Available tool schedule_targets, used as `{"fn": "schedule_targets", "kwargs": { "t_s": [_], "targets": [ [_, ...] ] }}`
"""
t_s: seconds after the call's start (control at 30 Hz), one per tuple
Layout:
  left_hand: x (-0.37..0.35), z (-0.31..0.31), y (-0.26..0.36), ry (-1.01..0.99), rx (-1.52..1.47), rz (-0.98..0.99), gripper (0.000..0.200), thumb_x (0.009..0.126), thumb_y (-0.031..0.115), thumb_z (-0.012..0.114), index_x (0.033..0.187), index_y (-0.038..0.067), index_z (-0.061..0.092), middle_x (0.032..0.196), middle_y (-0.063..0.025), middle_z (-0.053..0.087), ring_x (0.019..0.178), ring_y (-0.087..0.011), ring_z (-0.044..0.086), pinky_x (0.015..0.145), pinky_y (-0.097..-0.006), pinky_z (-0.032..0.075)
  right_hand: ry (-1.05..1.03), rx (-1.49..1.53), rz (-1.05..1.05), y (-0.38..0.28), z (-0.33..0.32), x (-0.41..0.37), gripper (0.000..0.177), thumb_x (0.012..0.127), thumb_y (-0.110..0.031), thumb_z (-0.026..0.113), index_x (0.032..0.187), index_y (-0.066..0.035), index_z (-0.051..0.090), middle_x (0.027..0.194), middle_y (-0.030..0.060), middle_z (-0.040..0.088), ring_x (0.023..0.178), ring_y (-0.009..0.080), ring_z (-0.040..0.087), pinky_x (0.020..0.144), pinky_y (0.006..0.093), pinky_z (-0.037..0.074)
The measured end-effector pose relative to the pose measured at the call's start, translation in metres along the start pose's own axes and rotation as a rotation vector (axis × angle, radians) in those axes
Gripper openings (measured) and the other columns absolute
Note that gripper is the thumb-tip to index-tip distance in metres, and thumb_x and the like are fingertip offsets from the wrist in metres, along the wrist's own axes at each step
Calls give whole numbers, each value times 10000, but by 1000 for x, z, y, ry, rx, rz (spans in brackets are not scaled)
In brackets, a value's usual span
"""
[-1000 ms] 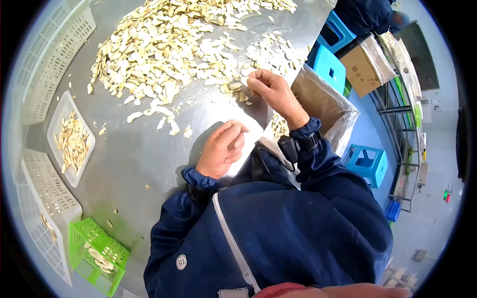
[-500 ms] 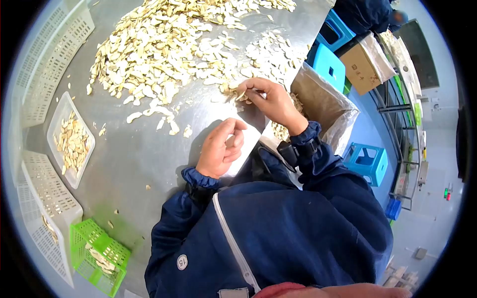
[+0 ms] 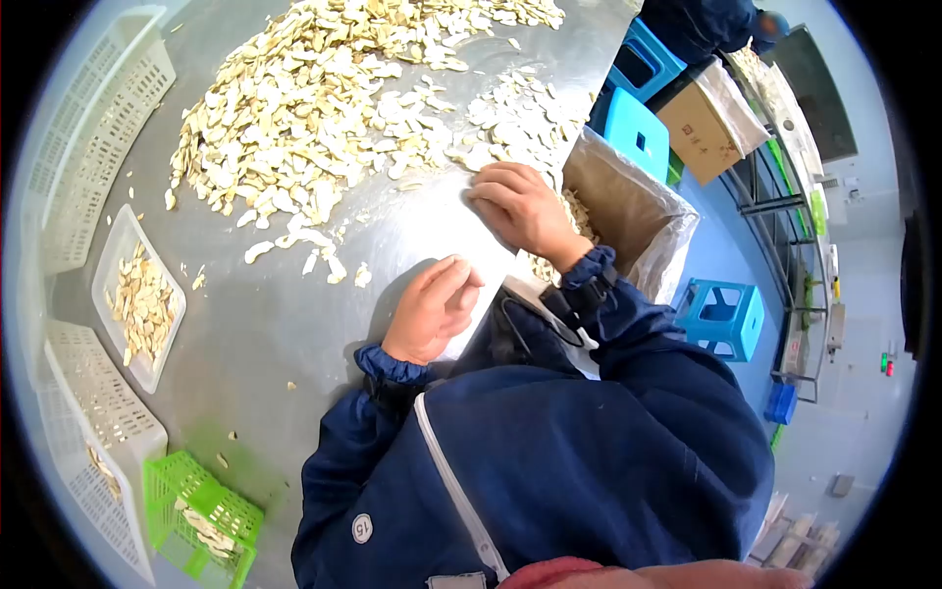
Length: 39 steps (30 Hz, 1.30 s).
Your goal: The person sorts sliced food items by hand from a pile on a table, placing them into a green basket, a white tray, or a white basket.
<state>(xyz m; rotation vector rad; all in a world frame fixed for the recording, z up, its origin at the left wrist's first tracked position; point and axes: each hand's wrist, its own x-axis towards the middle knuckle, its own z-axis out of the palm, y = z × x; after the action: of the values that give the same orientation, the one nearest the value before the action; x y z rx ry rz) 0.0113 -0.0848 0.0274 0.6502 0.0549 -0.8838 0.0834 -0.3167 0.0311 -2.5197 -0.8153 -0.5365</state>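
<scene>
A big heap of pale, flat dried slices (image 3: 324,108) covers the far part of the steel table (image 3: 265,324). My right hand (image 3: 520,208) lies palm down at the table's right edge, fingers bent and together on the near fringe of the slices; what is under them is hidden. Just beyond that edge a lined bag (image 3: 638,201) holds more slices. My left hand (image 3: 432,309) rests on the table's near edge, fingers loosely curled, with nothing visible in it. A few stray slices (image 3: 314,257) lie between the heap and my left hand.
At the left, a clear tray (image 3: 110,257) holds some slices, with white perforated baskets (image 3: 88,118) beyond and below it. A green basket (image 3: 201,515) sits at the near left. Blue stools (image 3: 726,319), a cardboard box (image 3: 702,123) and another person's dark sleeve are to the right.
My right hand has drawn back from the heap toward the table's right edge by the bag and gone palm down. My left hand has stayed almost still.
</scene>
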Motion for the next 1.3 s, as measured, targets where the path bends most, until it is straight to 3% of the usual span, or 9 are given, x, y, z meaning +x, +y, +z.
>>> {"fn": "schedule_targets", "kwargs": {
  "t_s": [0.17, 0.27, 0.37, 0.53, 0.7, 0.87, 1.07, 1.17, 1.3],
  "targets": [
    [2, -5, -3, -3, -4, 20, 292, 1136, 304, 512, 1048, 34, 581, 757, 20, 472, 514, -19, 296, 440, -179, 261, 123, -134, 228, 39, -31, -27, 150, 939, -127, 738, 1085, -104, 769, 1182, 91, 736, 1181, 319, 660, 1005, 433, 521],
    [1, -6, -6, -2, -13, 20, 293, 1138, 306, 512, 1056, 35, 586, 769, 16, 489, 525, -18, 308, 443, -178, 270, 167, -146, 394, 68, -35, -16, 260, 962, -139, 712, 1220, -133, 743, 1302, 133, 693, 1258, 357, 615, 1067, 442, 505],
    [1, -5, -3, -6, -17, 24, 292, 1142, 305, 508, 1062, 34, 586, 774, 14, 491, 531, -19, 314, 444, -179, 274, 137, -114, 377, 74, -26, 12, 297, 959, -178, 728, 1255, -163, 739, 1363, 125, 668, 1293, 364, 598, 1096, 446, 493],
    [1, -5, -3, -6, -14, 27, 294, 1143, 305, 508, 1066, 31, 582, 780, 11, 487, 529, -21, 314, 443, -181, 272, 157, -479, 276, 103, 1, 26, 364, 998, -398, 667, 1266, -166, 747, 1379, 124, 669, 1302, 361, 599, 1159, 476, 415],
    [0, -3, -1, -15, -23, 29, 286, 1140, 297, 507, 1066, 30, 579, 780, 13, 475, 529, -19, 307, 444, -184, 266, -78, -119, 411, 98, -33, -7, 323, 995, -356, 676, 1164, -99, 774, 1265, 115, 729, 1191, 321, 668, 1056, 471, 492],
    [2, -6, -5, -23, -34, 34, 283, 1138, 293, 505, 1067, 29, 578, 778, 15, 470, 527, -16, 293, 444, -183, 263, 78, -170, 479, 73, -64, -40, 237, 953, -231, 755, 1153, -104, 773, 1283, 123, 724, 1211, 322, 666, 1046, 456, 516],
    [1, -3, -3, -5, -22, 30, 270, 1141, 275, 500, 1069, 25, 575, 783, 15, 464, 532, -16, 293, 448, -180, 268, -28, -65, 154, 25, -22, 9, 269, 929, -243, 776, 1156, -106, 730, 1302, 107, 692, 1223, 325, 641, 1052, 447, 489],
    [-1, -2, -3, -10, -27, 47, 262, 1143, 260, 494, 1071, 22, 575, 785, 13, 467, 533, -16, 303, 452, -179, 276, 22, -67, 124, 43, 1, 10, 194, 929, -204, 762, 1075, -80, 731, 1223, 97, 709, 1149, 335, 657, 1011, 444, 505],
    [1, -3, -3, -70, 157, 149, 263, 1147, 254, 488, 1079, 17, 580, 789, 13, 468, 533, -17, 317, 457, -176, 281, 67, -221, 318, 92, -10, -1, 159, 954, -190, 703, 1072, -87, 731, 1232, 106, 702, 1145, 353, 654, 1002, 462, 514]
  ]
}}
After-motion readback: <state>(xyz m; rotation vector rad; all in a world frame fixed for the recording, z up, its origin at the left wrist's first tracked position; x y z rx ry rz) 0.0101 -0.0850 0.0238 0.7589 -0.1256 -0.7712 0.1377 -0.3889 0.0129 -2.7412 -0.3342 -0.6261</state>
